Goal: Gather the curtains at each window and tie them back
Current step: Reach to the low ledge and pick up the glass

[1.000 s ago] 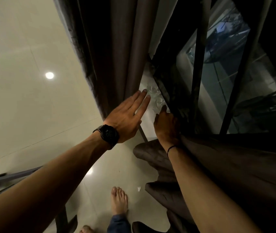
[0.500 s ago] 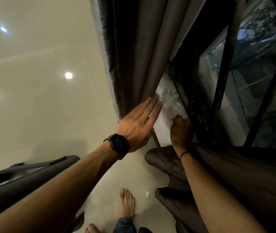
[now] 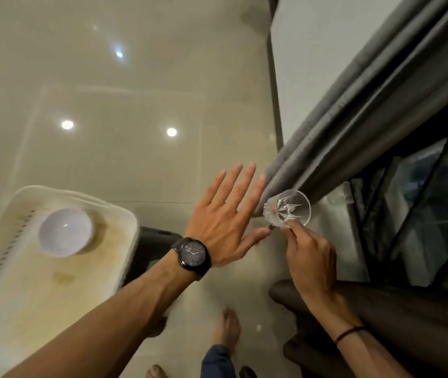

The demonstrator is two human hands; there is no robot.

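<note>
Two hands are seen at the grey curtain (image 3: pixel 353 126): the left hand (image 3: pixel 223 222) is spread flat just beside its edge, while a clear glass (image 3: pixel 288 211) is pinched by the right hand (image 3: pixel 310 257). Gathering is judged not yet begun; the glass should be set down first.

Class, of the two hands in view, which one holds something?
The right hand, with the thin dark wristband: it pinches a clear cut-glass tumbler. The left hand, wearing the dark wristwatch, is spread flat and holds nothing.
</note>
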